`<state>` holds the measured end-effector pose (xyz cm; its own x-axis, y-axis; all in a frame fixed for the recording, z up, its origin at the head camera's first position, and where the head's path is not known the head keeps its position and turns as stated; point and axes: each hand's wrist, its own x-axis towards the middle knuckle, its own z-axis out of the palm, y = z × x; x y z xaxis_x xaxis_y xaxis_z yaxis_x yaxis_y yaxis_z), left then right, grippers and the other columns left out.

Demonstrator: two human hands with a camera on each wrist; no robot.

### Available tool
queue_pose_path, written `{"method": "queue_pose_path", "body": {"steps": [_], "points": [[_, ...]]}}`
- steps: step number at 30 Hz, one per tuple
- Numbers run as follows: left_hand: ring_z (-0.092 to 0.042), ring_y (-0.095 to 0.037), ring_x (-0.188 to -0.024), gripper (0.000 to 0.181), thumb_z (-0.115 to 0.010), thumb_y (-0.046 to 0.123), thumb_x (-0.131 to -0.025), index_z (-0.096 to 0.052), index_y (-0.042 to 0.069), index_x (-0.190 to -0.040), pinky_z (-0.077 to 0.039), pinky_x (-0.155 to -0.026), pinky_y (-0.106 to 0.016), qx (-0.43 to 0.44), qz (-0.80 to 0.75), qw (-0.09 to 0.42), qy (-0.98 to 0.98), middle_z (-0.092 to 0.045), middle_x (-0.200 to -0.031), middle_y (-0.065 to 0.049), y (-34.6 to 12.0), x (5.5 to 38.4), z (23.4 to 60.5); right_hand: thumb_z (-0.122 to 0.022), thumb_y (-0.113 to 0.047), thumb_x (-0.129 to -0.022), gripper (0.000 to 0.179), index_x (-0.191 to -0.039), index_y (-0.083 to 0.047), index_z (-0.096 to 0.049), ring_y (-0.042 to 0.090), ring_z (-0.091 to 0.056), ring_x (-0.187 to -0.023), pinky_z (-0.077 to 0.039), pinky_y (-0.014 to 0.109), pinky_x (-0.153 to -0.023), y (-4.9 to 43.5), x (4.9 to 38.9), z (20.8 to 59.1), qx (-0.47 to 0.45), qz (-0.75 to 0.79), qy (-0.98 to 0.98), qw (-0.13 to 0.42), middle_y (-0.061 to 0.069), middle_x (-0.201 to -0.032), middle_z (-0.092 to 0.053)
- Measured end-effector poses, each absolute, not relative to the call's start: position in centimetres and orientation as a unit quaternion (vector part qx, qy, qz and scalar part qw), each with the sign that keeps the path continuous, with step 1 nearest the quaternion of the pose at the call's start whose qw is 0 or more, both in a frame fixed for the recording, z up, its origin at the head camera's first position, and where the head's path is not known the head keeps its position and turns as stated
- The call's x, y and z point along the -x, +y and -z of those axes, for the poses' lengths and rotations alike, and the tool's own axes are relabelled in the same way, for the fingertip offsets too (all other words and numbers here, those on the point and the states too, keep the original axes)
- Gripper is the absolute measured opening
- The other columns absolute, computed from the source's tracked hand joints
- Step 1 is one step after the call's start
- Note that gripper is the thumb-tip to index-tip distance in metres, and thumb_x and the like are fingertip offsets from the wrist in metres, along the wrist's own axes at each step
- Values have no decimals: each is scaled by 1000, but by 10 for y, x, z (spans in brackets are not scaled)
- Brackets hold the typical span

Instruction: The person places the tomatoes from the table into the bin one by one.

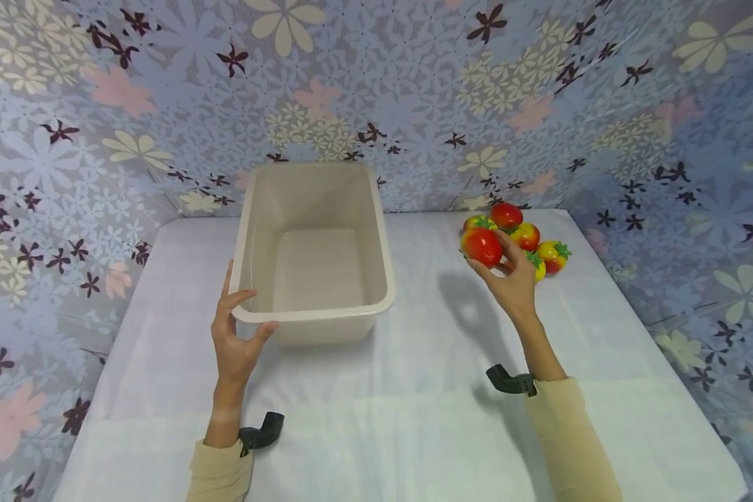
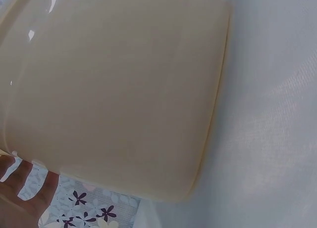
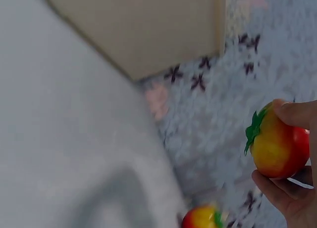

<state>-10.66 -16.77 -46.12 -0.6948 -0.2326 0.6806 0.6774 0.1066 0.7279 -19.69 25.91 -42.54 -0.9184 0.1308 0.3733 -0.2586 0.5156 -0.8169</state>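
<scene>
A beige plastic tub (image 1: pixel 316 315) stands on the white cloth, its inside bare. My left hand (image 1: pixel 233 346) grips its near left corner, with fingers over the rim and the thumb on the near side. In the left wrist view the tub's wall (image 2: pixel 119 89) fills most of the picture. My right hand (image 1: pixel 516 282) pinches a red-and-yellow tomato (image 3: pixel 277 144) between thumb and fingers, its green leafy cap pointing away from the palm. This tomato is raised, its shadow falling on the cloth. Right behind that hand lie several more tomatoes (image 1: pixel 507 216), partly hidden by it.
The white cloth (image 1: pixel 408 390) covers the table. Floral-patterned sheeting (image 1: pixel 414 104) rises behind it and along both sides. A black wrist mount (image 1: pixel 262 431) sits on the left wrist, and another black mount (image 1: pixel 510 381) on the right.
</scene>
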Motion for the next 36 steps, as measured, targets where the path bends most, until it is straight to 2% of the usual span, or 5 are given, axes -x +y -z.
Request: {"method": "queue_pose_path", "body": {"steps": [8, 16, 25, 31, 36], "points": [[-29, -37, -145, 69, -84, 34, -77, -53, -17, -110, -33, -112, -35, 169, 651, 350, -652, -28, -156, -25, -168, 106, 460, -80, -7, -80, 66, -140, -9, -53, 27, -56, -123, -49, 13, -87, 222, 201, 404, -111, -502, -833, 205, 8, -139, -58], [-28, -36, -146, 68, -83, 36, -77, -53, -16, -110, -32, -113, -35, 170, 651, 347, -654, -28, -157, -23, -170, 107, 461, -79, -3, -79, 69, -141, -6, -50, 27, -57, -122, -48, 13, -88, 192, 202, 384, -165, -510, -823, 186, 10, -140, -57], [-30, -35, -145, 70, -83, 39, -77, -53, -16, -110, -33, -112, -33, 169, 646, 350, -657, -29, -157, -23, -168, 108, 460, -78, -6, -81, 67, -141, -7, -50, 25, -54, -127, -52, 42, -92, 160, 200, 365, -218, -503, -819, 167, 9, -142, -55], [-29, -35, -145, 69, -84, 35, -76, -53, -17, -109, -33, -112, -34, 163, 653, 346, -654, -29, -157, -22, -167, 108, 460, -77, 5, -78, 67, -139, 5, -48, 34, -54, -127, -52, 47, -92, 128, 188, 346, -254, -530, -797, 143, 21, -139, -54], [-29, -34, -145, 69, -84, 34, -76, -53, -16, -112, -34, -110, -31, 154, 651, 341, -661, -29, -157, -21, -167, 105, 461, -76, 7, -77, 64, -135, 10, -49, 37, -55, -124, -46, 45, -101, 107, 183, 341, -289, -532, -783, 142, 26, -134, -56]]}}
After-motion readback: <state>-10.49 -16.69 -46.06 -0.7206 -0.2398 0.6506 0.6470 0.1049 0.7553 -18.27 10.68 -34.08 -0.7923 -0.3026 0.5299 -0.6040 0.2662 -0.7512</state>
